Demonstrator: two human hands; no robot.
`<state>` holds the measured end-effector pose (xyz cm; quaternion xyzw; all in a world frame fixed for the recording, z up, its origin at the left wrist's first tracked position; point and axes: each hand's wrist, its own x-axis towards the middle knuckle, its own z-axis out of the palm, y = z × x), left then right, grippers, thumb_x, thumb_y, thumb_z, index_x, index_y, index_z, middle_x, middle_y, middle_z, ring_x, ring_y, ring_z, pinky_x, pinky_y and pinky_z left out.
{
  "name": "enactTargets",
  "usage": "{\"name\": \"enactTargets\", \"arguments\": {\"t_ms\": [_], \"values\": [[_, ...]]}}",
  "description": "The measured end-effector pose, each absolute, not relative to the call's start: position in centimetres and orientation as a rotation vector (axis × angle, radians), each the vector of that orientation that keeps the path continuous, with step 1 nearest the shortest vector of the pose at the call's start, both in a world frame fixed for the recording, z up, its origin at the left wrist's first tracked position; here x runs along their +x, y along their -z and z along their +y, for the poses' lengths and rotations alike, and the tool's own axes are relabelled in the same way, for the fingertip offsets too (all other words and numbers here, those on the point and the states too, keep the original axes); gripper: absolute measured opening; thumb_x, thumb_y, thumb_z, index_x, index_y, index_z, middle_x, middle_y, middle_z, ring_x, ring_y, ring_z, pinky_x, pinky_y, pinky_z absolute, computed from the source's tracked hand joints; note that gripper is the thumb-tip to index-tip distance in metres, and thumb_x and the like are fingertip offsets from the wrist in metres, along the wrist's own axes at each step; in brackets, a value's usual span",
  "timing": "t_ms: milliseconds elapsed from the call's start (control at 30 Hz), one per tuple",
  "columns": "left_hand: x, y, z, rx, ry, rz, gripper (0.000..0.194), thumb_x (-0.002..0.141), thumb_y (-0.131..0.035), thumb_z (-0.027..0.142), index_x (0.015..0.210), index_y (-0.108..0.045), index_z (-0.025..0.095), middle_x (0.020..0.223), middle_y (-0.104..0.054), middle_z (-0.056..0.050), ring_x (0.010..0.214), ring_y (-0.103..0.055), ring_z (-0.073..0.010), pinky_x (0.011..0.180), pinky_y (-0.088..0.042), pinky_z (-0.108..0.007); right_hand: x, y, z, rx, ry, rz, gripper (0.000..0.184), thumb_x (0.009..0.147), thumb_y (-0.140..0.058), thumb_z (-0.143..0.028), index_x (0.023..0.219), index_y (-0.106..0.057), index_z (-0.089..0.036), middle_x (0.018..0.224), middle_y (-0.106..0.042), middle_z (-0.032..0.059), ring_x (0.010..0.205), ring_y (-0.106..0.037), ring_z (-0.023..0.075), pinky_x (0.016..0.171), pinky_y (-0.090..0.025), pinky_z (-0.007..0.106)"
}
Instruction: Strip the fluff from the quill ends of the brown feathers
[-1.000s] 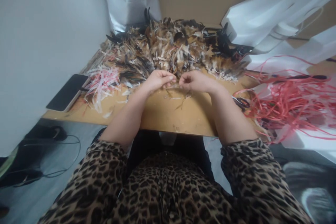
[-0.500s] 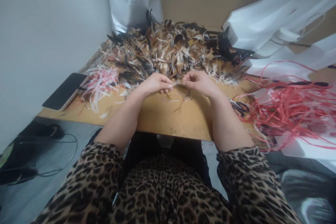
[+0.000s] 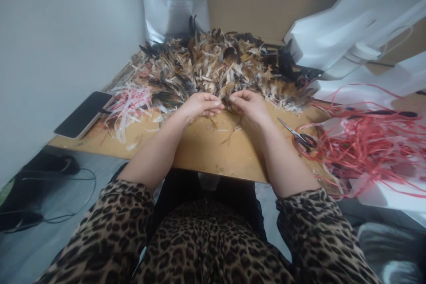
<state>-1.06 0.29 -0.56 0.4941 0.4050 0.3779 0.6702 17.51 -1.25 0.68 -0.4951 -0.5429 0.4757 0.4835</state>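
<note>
A large heap of brown, black and cream feathers [image 3: 219, 64] covers the back of a wooden table [image 3: 213, 151]. My left hand [image 3: 199, 105] and my right hand [image 3: 248, 103] rest at the heap's near edge, fingertips almost touching. Both hands have their fingers curled into a pinch on a small feather [image 3: 225, 103] between them, which is hard to make out. A few loose feathers [image 3: 233, 129] lie on the wood just under my hands.
Scissors [image 3: 299, 135] lie to the right of my right forearm, beside a tangle of red strips [image 3: 369, 137]. Pink and white strips [image 3: 129, 104] and a dark phone [image 3: 83, 114] lie at the left. A silver bag [image 3: 175, 0] and white bags [image 3: 353, 26] stand behind.
My right hand has lifted and shifted slightly left, uncovering the scissors. Both hands stay pinched together at the heap's edge; the view has tilted a little.
</note>
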Motion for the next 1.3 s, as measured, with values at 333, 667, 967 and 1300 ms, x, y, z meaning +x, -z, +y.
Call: {"name": "enactTargets", "arguments": {"t_ms": [333, 667, 967, 1300], "values": [[-1.0, 1.0, 0.5, 1.205, -0.794, 0.945, 0.016, 0.068, -0.075, 0.017, 0.08, -0.068, 0.009, 0.07, -0.069, -0.005, 0.054, -0.06, -0.0065, 0.046, -0.042, -0.015, 15.5, 0.0, -1.3, -1.13, -1.188, -1.329, 0.028, 0.062, -0.074, -0.038, 0.066, -0.058, -0.016, 0.054, -0.053, -0.0042, 0.049, -0.043, 0.006, 0.052, -0.037, 0.021], [-1.8, -0.4, 0.9, 0.995, -1.051, 0.957, 0.014, 0.067, -0.074, 0.009, 0.076, -0.062, 0.008, 0.064, -0.066, -0.002, 0.052, -0.059, -0.0043, 0.05, -0.044, -0.013, 17.0, -0.1, -2.2, -1.23, -1.183, -1.966, 0.018, 0.069, -0.065, -0.031, 0.072, -0.065, -0.014, 0.067, -0.064, 0.0018, 0.056, -0.05, 0.0089, 0.057, -0.042, 0.024], [-1.9, -0.4, 0.9, 1.03, -1.01, 1.006, 0.012, 0.07, -0.071, 0.009, 0.078, -0.062, 0.009, 0.064, -0.066, -0.002, 0.053, -0.06, -0.0052, 0.05, -0.043, -0.014, 15.0, 1.4, -2.1, -1.365, -0.727, -2.293, 0.006, 0.068, -0.058, -0.017, 0.065, -0.064, -0.016, 0.067, -0.066, 0.0029, 0.06, -0.054, 0.0119, 0.061, -0.039, 0.025], [-2.2, -0.3, 1.0, 1.053, -1.0, 1.019, 0.015, 0.069, -0.072, 0.012, 0.08, -0.063, 0.01, 0.066, -0.066, -0.002, 0.053, -0.059, -0.0055, 0.048, -0.042, -0.014, 17.6, 0.5, -1.5, -1.326, -1.064, -2.02, 0.009, 0.067, -0.059, -0.022, 0.068, -0.063, -0.014, 0.06, -0.059, -0.0003, 0.053, -0.048, 0.0086, 0.054, -0.039, 0.023]]}}
